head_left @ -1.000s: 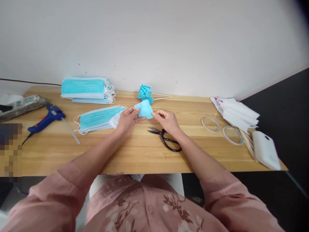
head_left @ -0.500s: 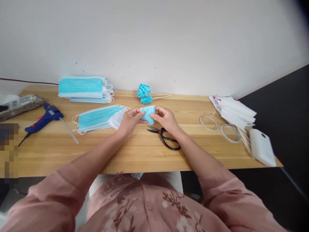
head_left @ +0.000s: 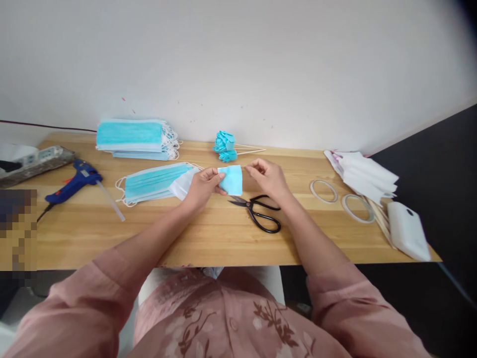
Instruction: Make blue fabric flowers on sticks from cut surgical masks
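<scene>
Between the thumb and fingers of my left hand is a light blue square of mask fabric, held up flat above the table. My right hand hovers just right of the square, apart from it. Its thumb and index finger are pinched together; whatever they may hold is too small to make out. Black-handled scissors lie under and between the hands with blades slightly parted. Left of my left hand lie blue face masks with a white piece of fabric on their right end.
Behind stand a stack of masks and blue fabric flowers on sticks. A blue glue gun and a power strip lie left. Tape rolls, white fabric pieces and a white box-like object lie right.
My right hand has let go of the blue square and moved slightly right. The square now shows more of its face, still in my left hand. The camera view has shifted slightly.
</scene>
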